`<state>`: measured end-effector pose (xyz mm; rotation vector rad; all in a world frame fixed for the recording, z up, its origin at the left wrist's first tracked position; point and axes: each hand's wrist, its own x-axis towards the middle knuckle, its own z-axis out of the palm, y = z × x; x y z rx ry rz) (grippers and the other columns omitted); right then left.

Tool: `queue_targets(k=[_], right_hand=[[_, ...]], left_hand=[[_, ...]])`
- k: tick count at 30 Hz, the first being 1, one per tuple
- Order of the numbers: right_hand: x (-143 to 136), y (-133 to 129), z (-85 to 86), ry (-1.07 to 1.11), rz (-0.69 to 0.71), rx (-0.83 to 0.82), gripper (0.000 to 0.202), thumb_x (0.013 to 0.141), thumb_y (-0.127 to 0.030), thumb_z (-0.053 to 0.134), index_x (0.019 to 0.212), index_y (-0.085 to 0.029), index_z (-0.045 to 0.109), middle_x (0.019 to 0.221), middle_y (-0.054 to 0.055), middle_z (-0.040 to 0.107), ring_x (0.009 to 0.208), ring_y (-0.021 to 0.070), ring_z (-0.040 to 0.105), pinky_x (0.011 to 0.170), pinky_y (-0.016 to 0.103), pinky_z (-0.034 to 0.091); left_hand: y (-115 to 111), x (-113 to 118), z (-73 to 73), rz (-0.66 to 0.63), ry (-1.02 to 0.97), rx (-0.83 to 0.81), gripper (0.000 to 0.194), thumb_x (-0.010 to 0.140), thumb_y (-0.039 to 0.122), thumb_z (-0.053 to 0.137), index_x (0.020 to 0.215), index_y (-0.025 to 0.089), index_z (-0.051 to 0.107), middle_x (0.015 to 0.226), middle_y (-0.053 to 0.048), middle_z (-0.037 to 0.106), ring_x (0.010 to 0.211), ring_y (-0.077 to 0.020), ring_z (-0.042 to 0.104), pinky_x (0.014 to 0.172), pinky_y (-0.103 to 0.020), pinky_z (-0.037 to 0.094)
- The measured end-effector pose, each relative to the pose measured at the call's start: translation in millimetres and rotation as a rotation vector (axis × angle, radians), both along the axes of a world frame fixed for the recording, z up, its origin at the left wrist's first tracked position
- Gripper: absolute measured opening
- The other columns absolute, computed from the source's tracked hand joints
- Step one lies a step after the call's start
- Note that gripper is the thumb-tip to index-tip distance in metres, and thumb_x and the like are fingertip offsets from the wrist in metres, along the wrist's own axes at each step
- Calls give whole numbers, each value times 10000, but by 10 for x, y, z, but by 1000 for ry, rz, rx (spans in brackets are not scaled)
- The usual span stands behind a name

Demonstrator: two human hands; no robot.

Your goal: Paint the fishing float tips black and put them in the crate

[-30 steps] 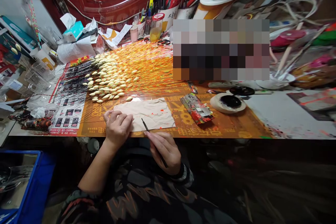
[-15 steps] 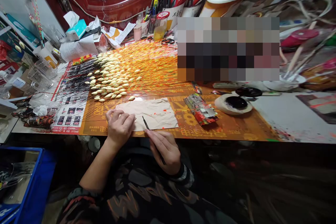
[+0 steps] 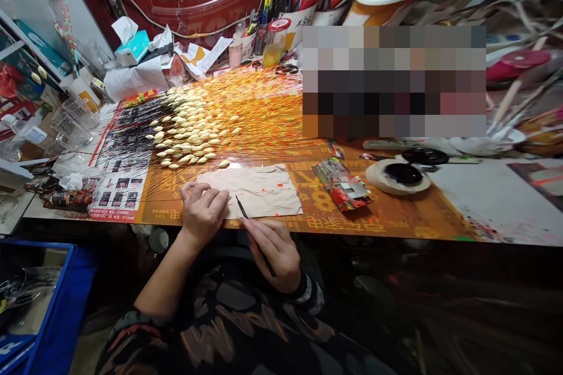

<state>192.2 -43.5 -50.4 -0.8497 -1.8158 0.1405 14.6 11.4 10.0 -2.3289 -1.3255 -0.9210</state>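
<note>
My right hand [image 3: 276, 252] is closed around a thin black paintbrush [image 3: 241, 208], its dark tip pointing up and left over a pale cloth [image 3: 264, 179]. My left hand [image 3: 204, 211] rests at the cloth's left end with its fingers curled together. From those fingers a thin fishing float stem [image 3: 259, 191] runs right across the cloth; the rest of the float is hidden in the hand. The brush tip is close to the stem, and I cannot tell whether they touch. Just behind lies a large bundle of fishing floats [image 3: 189, 129] with cream bodies and orange-yellow tips.
A paint-smeared block [image 3: 342, 183] lies right of the cloth, beside a roll of tape [image 3: 373, 179] around an open pot of black paint [image 3: 402, 174]. Cups of brushes [image 3: 301, 17] and a tissue box [image 3: 132, 48] stand behind. A blue crate [image 3: 61, 299] is at lower left.
The view has shifted slightly, moving the table things a little to the right in the picture. The brush tip sits slightly further left, nearer my left hand. Both grips are unchanged.
</note>
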Motion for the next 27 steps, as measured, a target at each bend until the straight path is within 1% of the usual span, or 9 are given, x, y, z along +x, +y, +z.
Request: queue_targets(k=[6,11,15,21,27], right_hand=[[-18,7,6,1,-11,13,641,877,-15,563,1470,-217,429,1160,118,691,991,252,636,807,420,567],[-16,2,11,-3,-24,-3,617,891,-39,558,1467,-222,434,1165,110,691,992,241,638,822,406,560],[1,-8,6,-6,-5,7,607,890,-52,553,1462,-225,441,1162,105,693,988,239,646,811,398,566],[-37,-2,9,-13,23,43,616,886,-47,558,1466,-216,435,1146,109,697,963,244,647,780,401,578],[-90,20,34,-14,29,41,645,873,-13,569,1471,-210,427,1149,116,695,992,253,642,796,408,571]], left_hand=[[-3,-4,-9,-13,-8,19,103,908,226,610,984,226,679,814,-5,722,881,-193,613,958,-436,313],[-11,-12,-11,-4,-9,-2,109,914,233,603,988,228,683,813,-10,721,887,-194,618,956,-441,319],[-36,-75,-18,32,11,-18,125,928,245,590,1007,229,686,841,-24,727,894,-194,617,954,-442,333],[-69,-190,-56,36,0,-30,151,929,227,585,1051,209,672,888,-41,729,913,-201,613,950,-436,358],[-79,-195,-62,31,-4,-13,148,932,225,578,1047,206,671,872,-37,728,880,-196,625,924,-423,369]])
